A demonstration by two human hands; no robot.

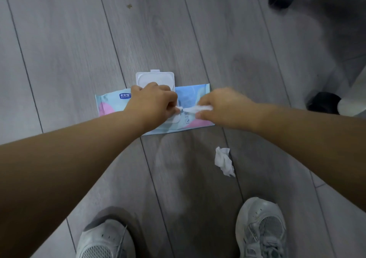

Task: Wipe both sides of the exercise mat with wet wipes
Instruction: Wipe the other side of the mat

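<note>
I am bending over the floor (69, 49) and drawing a fresh wipe (195, 109) out of the pack of wipes (198, 93), which is lying flat in the middle of my view. Its white lid (156, 77) is flipped open toward 12 o'clock. My left hand (152, 101) is curling down over the opening and pinching the near end of the white sheet there. My right hand (223, 107) is pinching the other end at 3 o'clock, so the sheet is stretching between my two hands just above the pack. How many sheets are remaining inside I cannot tell, since my left hand is covering the opening. A crumpled wipe (223, 160) is lying on the floor at 5 o'clock from the pack, near my right shoe (261, 228). I am guessing it is a spent one, so some wiping may be behind me. The exercise mat itself is nowhere in view, so I cannot say whether either side is clean. As far as I can judge, I am in the fetch-a-wipe step, with the wiping of the mat yet to come once this sheet is free.
</note>
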